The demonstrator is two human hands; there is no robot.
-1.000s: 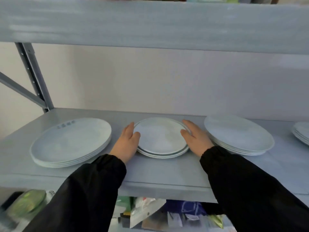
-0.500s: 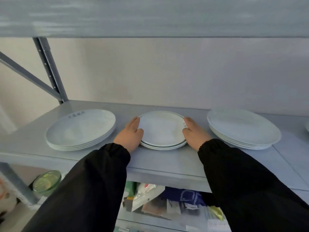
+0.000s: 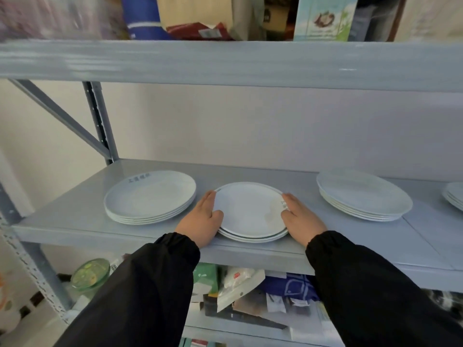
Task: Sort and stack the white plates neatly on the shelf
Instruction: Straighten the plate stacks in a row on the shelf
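The small stack of plates (image 3: 250,211) sits in the middle of the shelf (image 3: 75,211), near its front edge, squarely between the two hands. The left hand (image 3: 201,221) lies against its left rim and the right hand (image 3: 302,220) against its right rim, so neither hand is nearer. Both touch it.

The fingers (image 3: 209,199) of the left hand point straight toward the back wall along the curve of the rim, and those of the right hand do the same. Each thumb rests at the rim's upper edge. Both hands look flat and uncurled, pressing inward rather than clasping. Whether any fingertip reaches under the lowest plate cannot be told.

The plates are round, so no axis favours one hold over another. What counts is that the stack is centred between the palms.

A wider stack (image 3: 150,196) lies just beside the left hand, and another wide stack (image 3: 363,194) lies well apart from the right hand. The step seems to be squaring or lifting the small stack — an even squeeze from both sides would keep it from skewing.
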